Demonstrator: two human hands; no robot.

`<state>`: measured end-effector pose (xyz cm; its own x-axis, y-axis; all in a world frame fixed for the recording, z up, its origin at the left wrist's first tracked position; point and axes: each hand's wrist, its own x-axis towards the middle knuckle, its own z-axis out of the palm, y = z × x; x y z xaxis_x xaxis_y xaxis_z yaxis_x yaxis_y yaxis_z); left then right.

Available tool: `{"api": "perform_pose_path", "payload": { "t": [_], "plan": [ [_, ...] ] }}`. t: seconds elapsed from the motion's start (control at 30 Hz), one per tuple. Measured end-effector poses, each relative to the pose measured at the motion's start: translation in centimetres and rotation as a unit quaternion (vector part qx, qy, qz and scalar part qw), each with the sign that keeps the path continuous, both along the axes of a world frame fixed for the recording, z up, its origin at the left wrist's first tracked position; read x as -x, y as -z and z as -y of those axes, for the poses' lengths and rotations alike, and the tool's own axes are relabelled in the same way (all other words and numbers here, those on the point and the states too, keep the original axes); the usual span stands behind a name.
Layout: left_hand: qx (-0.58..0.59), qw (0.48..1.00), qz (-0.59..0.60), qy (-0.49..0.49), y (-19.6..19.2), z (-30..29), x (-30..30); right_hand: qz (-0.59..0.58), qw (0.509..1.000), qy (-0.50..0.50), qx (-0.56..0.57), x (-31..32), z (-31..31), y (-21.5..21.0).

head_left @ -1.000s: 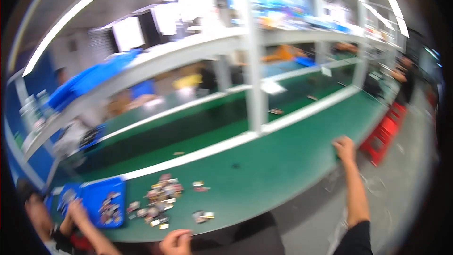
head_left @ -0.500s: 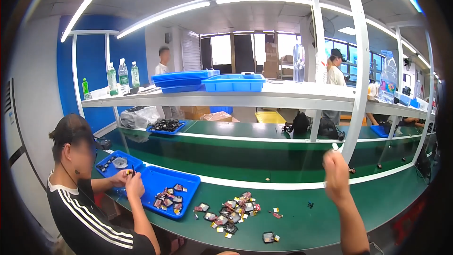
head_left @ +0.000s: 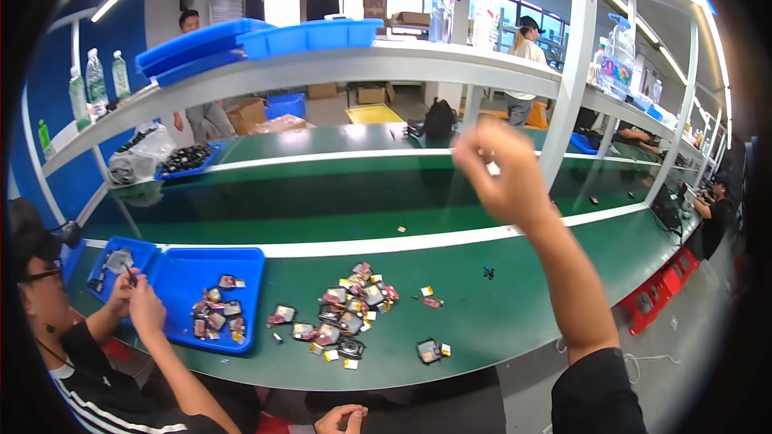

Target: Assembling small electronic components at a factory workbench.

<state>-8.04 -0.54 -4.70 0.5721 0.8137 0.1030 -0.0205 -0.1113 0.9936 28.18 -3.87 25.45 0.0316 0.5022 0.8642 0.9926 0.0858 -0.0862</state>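
My right hand (head_left: 505, 173) is raised over the far part of the green bench (head_left: 466, 313), blurred, with its fingers bent toward the thumb. A pale spot shows by the fingertips; I cannot tell whether it is held. Low at the bottom edge, my left hand (head_left: 342, 419) has curled fingers, and whatever they may hold is hidden. Between the hands lies a loose pile of small electronic modules (head_left: 351, 309) with dark frames and yellow-white tabs. A single module (head_left: 433, 350) sits to its right, near the front edge. Tiny dark bits (head_left: 489, 273) lie farther right.
At left, a co-worker's hands (head_left: 133, 301) handle a small dark piece above blue trays, one tray (head_left: 256, 297) holding more modules. A white shelf (head_left: 338, 64) with blue trays and bottles spans the bench; its upright post (head_left: 572, 72) stands beside my right hand. Red stools (head_left: 659, 293) stand at right.
The view has turned right and down, so the bench and pile appear farther left. My right hand appears higher and farther left, and more of my left hand shows.
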Motion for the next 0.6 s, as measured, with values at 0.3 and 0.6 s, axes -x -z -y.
{"api": "perform_pose_path", "payload": {
  "t": [0.3, 0.6],
  "plan": [
    [-0.129, 0.987, -0.028, 0.093, -2.3, 1.8, -3.0, -0.321, 0.895, 0.234, 0.205, -9.3, 13.9, 23.6],
    [-0.137, 0.984, -0.041, 0.103, -2.8, 2.6, -3.5, -0.314, 0.87, 0.257, 0.28, -9.4, 12.1, 22.6]
  ]
}}
